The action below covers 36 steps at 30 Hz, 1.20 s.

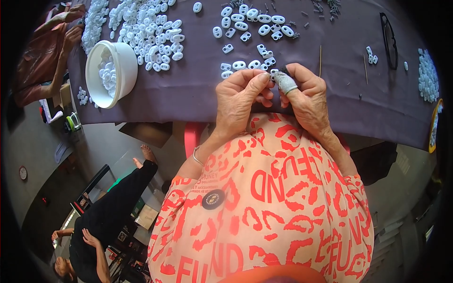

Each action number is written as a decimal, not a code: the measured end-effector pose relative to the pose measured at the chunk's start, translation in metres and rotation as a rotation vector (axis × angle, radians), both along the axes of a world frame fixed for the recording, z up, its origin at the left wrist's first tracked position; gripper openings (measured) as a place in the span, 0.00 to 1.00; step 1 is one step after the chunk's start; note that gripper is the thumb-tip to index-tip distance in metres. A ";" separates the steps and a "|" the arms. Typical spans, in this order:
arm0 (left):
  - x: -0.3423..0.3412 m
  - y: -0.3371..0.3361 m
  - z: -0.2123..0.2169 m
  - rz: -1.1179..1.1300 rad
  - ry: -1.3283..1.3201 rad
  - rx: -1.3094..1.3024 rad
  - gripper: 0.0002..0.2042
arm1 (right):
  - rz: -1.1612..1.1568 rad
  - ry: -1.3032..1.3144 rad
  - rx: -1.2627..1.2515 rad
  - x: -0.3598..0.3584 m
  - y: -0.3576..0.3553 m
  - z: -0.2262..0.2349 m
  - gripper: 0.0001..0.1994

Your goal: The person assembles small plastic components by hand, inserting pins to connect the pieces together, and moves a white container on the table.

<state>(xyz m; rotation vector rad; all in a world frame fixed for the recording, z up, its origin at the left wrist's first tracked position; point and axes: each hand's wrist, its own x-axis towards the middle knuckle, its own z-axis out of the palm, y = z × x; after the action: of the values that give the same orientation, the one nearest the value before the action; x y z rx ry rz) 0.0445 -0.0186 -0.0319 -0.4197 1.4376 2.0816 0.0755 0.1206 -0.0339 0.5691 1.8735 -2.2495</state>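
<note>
My left hand and my right hand meet at the near edge of a table covered in dark purple cloth. Together their fingertips pinch a small white plastic piece. A grey wrap covers one finger of my right hand. Just beyond my fingers lie a few more white pieces. A wider scatter of similar white oval pieces lies farther back.
A white bowl holding white pieces stands at the left, with a big heap of pieces behind it. Black eyeglasses, thin sticks, small dark screws and another pile lie right. A person in black is lower left; another person's arm is upper left.
</note>
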 end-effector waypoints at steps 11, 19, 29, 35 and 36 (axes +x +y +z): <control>0.002 0.003 -0.004 0.013 0.080 -0.058 0.07 | 0.042 0.045 0.185 -0.001 -0.001 -0.004 0.03; 0.000 0.003 -0.005 0.001 0.053 -0.037 0.09 | 0.020 -0.004 0.003 -0.004 0.000 0.000 0.03; -0.002 0.000 -0.005 0.006 0.009 0.104 0.11 | -0.019 -0.013 -0.055 -0.003 0.002 0.001 0.04; -0.001 0.002 -0.003 -0.002 0.036 0.008 0.08 | -0.005 -0.008 -0.044 -0.002 0.001 0.001 0.04; -0.001 0.002 -0.003 0.008 0.029 0.029 0.08 | -0.006 -0.008 -0.044 -0.002 0.001 0.001 0.04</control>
<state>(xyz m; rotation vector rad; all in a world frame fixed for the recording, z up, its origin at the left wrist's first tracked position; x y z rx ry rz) 0.0438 -0.0170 -0.0349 -0.3863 1.4229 2.1199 0.0733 0.1220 -0.0326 0.5766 1.8162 -2.2829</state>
